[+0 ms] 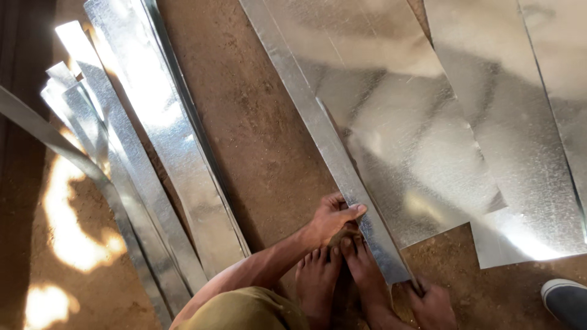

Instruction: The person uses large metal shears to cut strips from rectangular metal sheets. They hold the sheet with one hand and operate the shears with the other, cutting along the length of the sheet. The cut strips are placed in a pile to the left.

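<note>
A long narrow galvanized metal strip [330,146] runs diagonally along the left edge of a large metal sheet [397,122] lying on the dirt floor. My left hand [333,219] grips the strip near its lower part, thumb pressed on top. At the strip's near end my right hand [433,304] touches it; its fingers are partly out of frame, so its grip is unclear. My bare feet [342,278] stand together just left of the strip, between the two hands.
A pile of several cut metal strips [140,159] lies on the left. More large sheets [526,122] cover the floor on the right. Another person's dark shoe with a white sole [565,299] is at the bottom right. Bare brown earth [257,122] separates pile and sheet.
</note>
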